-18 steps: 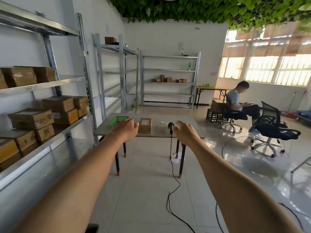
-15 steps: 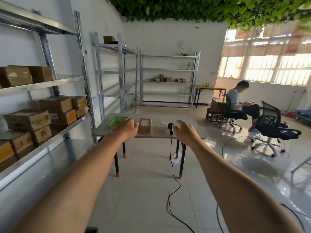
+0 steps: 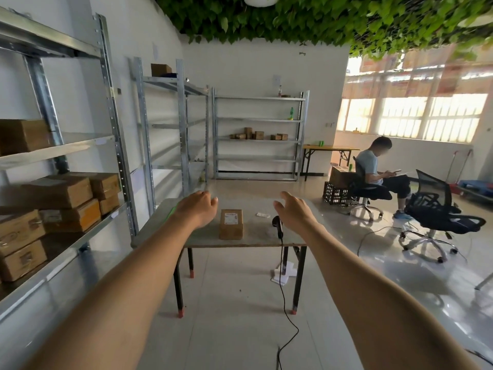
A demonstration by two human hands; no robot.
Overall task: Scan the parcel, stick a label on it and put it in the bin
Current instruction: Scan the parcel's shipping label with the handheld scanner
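A brown cardboard parcel [image 3: 231, 224] with a white label on top lies on the small grey table [image 3: 256, 236]. My left hand [image 3: 198, 208] hovers just left of it, empty, fingers loosely curled. My right hand [image 3: 293, 212] is held out to the parcel's right, empty, fingers apart. A black corded scanner [image 3: 278, 226] lies on the table just under my right hand. A small white label sheet [image 3: 263, 215] lies behind the scanner. The green bin [image 3: 173, 211] is almost wholly hidden behind my left wrist.
Metal shelving with cardboard boxes [image 3: 53, 198] lines the left wall. The scanner's cable [image 3: 285, 303] hangs to the floor in front of the table. A seated person [image 3: 378, 169] and an office chair [image 3: 437, 217] are at the right.
The table and parcel have come closer in view. Both hands have risen and now flank the parcel; the left hand now covers most of the green bin.
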